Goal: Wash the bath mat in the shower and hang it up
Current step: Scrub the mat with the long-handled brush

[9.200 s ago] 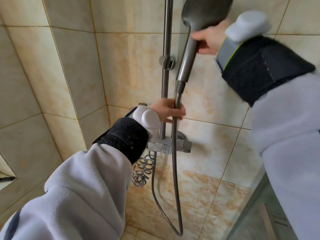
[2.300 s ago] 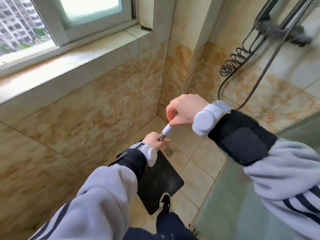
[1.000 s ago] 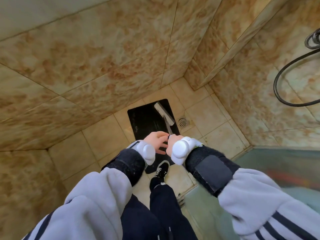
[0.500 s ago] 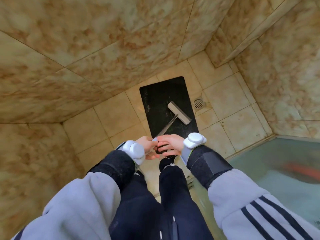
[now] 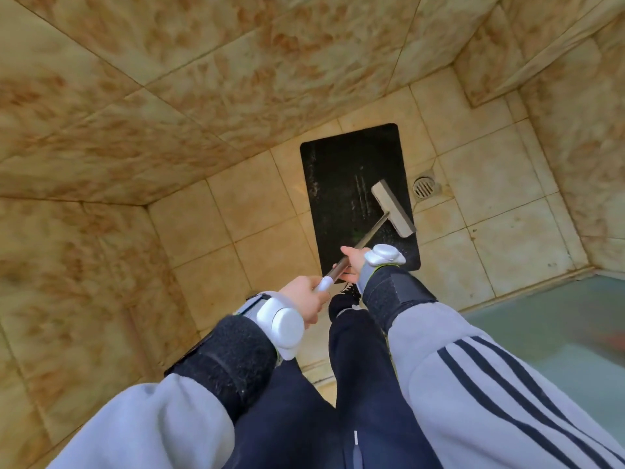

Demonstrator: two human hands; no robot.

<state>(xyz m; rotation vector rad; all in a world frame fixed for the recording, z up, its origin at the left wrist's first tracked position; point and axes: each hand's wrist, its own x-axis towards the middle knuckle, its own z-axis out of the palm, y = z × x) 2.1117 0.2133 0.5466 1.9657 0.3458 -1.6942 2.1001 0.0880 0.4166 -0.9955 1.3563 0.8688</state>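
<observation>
1. The bath mat point(image 5: 351, 184) lies flat on the tiled shower floor point(image 5: 257, 211). It is a dark rectangle with rounded corners, and its far end sits close to the foot of the wall point(image 5: 236, 96).
2. A round drain point(image 5: 423, 187) is set in the floor just beside the mat's right edge, near the middle of its length.
3. A long-handled scrubber has its flat, pale head point(image 5: 394, 208) resting on the right part of the mat. The head is turned at a slant, and its near end reaches the mat's right edge.
4. Pale streaks show on the mat's surface just left of the head.
5. The metal handle point(image 5: 370, 235) runs from the head back toward the person, crossing the near part of the mat.
6. The left hand point(image 5: 306, 299) grips the white end of the handle, with its fingers curled round it.
7. The right hand point(image 5: 353, 262) holds the metal shaft further down, nearer the head. Its fingers are wrapped round the shaft and the thumb lies along it.
8. Both wrists carry a white device on a black strap, above grey sleeves. The right sleeve has dark stripes.
9. A dark shoe point(image 5: 345, 296) shows between the hands, at the mat's near end.
10. A frosted glass panel point(image 5: 541, 319) stands on the right side of the floor.
</observation>
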